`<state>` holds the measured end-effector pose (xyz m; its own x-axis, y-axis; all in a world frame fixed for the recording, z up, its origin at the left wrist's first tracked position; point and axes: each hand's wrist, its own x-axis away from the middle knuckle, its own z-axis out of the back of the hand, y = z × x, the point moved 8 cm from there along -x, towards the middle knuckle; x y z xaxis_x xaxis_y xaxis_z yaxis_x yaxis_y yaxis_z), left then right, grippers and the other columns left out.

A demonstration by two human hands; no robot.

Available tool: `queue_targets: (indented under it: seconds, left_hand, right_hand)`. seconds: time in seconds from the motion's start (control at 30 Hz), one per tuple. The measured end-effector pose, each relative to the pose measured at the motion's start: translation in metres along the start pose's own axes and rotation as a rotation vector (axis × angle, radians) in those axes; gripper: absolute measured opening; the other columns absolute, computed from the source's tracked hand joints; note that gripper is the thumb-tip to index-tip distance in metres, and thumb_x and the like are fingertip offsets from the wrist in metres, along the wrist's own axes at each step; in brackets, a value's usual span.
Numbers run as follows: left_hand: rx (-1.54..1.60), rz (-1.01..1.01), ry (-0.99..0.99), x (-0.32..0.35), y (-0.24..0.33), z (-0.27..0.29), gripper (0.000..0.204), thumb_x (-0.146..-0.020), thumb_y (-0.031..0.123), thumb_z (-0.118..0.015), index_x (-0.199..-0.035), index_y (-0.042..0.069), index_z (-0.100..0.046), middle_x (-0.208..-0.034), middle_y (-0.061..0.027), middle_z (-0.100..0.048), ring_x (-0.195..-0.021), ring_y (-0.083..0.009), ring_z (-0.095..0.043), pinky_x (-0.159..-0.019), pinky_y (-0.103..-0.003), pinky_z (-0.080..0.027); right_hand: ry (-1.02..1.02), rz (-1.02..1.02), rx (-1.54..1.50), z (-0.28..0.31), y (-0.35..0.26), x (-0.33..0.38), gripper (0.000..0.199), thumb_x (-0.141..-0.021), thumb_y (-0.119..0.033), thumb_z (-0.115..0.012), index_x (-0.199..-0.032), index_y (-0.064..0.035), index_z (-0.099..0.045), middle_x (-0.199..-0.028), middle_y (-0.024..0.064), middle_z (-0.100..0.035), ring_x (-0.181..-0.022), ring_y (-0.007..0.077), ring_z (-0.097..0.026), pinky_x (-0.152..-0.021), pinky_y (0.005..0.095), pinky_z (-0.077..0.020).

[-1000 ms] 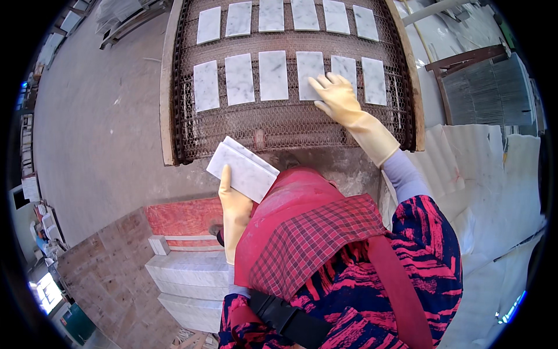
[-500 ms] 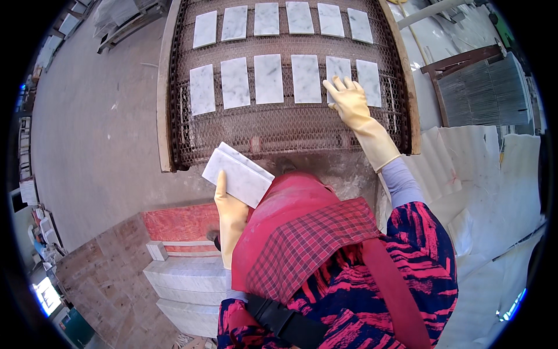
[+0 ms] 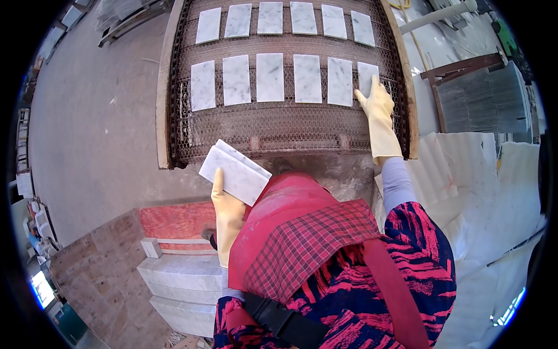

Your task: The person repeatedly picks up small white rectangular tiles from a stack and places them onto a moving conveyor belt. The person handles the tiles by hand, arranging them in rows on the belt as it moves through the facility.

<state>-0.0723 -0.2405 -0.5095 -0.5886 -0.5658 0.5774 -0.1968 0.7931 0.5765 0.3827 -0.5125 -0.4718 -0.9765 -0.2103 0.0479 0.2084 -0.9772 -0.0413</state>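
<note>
My left hand (image 3: 228, 214), in a cream rubber glove, grips a small stack of white, grey-veined marble tiles (image 3: 235, 173), thumb on top, against the red apron (image 3: 285, 203). At least two tiles show, their edges offset. My gloved right hand (image 3: 376, 104) lies at the rightmost tile (image 3: 367, 71) of the near row on a mesh conveyor belt (image 3: 279, 125). Its thumb is spread to the tile's left and its fingers reach over the tile, whose lower part the hand hides. Left of it lies another marble tile (image 3: 340, 81), the neighbour in a row of several.
A second row of marble tiles (image 3: 270, 18) lies farther up the belt, between wooden side rails (image 3: 164, 87). Stacked pale slabs (image 3: 183, 273) stand at lower left beside a red board (image 3: 174, 221). White sheeting (image 3: 459, 168) and a rack of grey panels (image 3: 482, 96) are at right.
My right hand has moved right, from the fifth tile of the near row to the sixth, uncovering the fifth. My left hand keeps its tiles in nearly the same place.
</note>
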Motion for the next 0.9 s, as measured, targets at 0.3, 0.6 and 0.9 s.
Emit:
queue_targets:
  seconds: [0.3, 0.6, 0.9]
  left_hand:
    - [0.034, -0.036, -0.076, -0.002, 0.001, 0.013, 0.056, -0.107, 0.040, -0.056, -0.149, 0.003, -0.053, -0.147, -0.0141, -0.060, -0.136, -0.0302, -0.056, -0.118, -0.049, -0.041]
    - [0.420, 0.171, -0.306, 0.006, -0.008, -0.002, 0.078, -0.095, 0.049, -0.071, -0.153, 0.003, -0.047, -0.148, -0.0188, -0.057, -0.137, -0.0405, -0.053, -0.118, -0.059, -0.038]
    - [0.189, 0.067, -0.498, 0.036, 0.017, -0.064, 0.096, -0.087, 0.057, -0.075, -0.156, 0.001, -0.040, -0.144, -0.0215, -0.057, -0.132, -0.0382, -0.058, -0.114, -0.054, -0.045]
  right_hand:
    - [-0.032, -0.054, -0.012, -0.001, -0.005, 0.000, 0.074, -0.088, -0.055, -0.077, -0.143, -0.0144, -0.048, -0.128, 0.0183, -0.068, -0.116, 0.0374, -0.069, -0.095, 0.0496, -0.0560]
    - [-0.042, 0.204, -0.365, 0.054, -0.066, 0.064, 0.063, -0.094, -0.047, -0.073, -0.145, -0.0142, -0.058, -0.134, 0.0136, -0.068, -0.123, 0.0338, -0.066, -0.104, 0.0437, -0.0523]
    - [-1.453, 0.664, -0.912, 0.028, -0.255, 0.248, 0.052, -0.093, -0.035, -0.076, -0.134, -0.0041, -0.069, -0.117, 0.0097, -0.074, -0.105, 0.0178, -0.069, -0.094, 0.0331, -0.0539]
